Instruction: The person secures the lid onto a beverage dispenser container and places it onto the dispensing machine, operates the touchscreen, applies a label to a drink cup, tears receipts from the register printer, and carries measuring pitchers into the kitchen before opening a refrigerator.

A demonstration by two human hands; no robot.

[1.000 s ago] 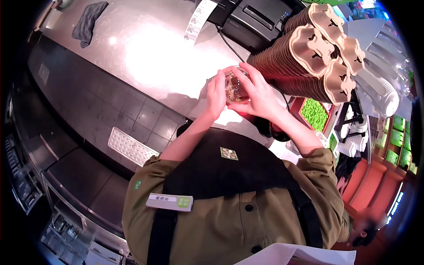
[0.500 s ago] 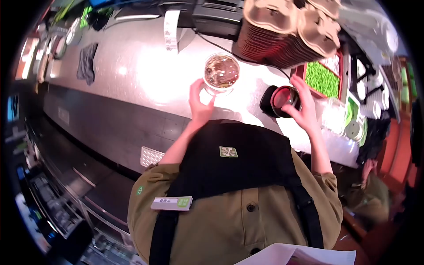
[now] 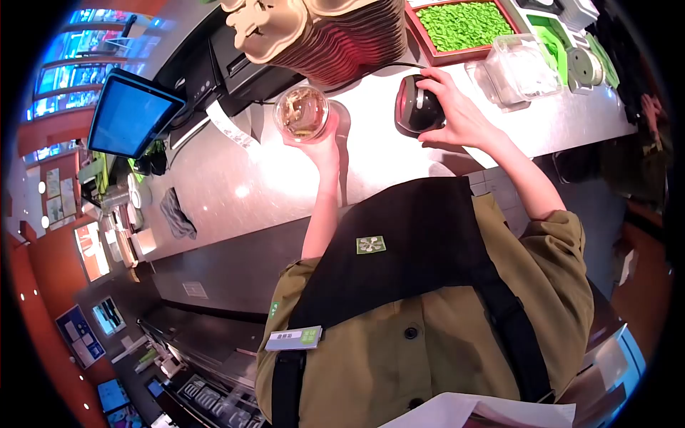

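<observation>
My left hand (image 3: 322,148) is closed around a clear cup (image 3: 302,114) of amber-brown drink, with its thumb along the cup's right side. The cup is seen from above over the metal counter. To the right, my right hand (image 3: 457,114) grips a rounded black barcode scanner (image 3: 419,107), its fingers over the top and its thumb at the lower edge. The scanner's reddish window faces left, toward the cup. Part of the scanner is hidden by my fingers. A white paper slip (image 3: 230,127) lies just left of the cup.
Stacked brown cardboard cup carriers (image 3: 342,43) stand behind my hands. At the back right are a red-rimmed tray of green pieces (image 3: 464,27) and a clear plastic container (image 3: 526,68). A tablet screen (image 3: 134,114), a black printer (image 3: 250,75) and a grey cloth (image 3: 177,214) are on the left.
The view has swung round. My left hand, apart from or barely at the cup before, now wraps around it. The scanner in my right hand has turned from facing up to facing left.
</observation>
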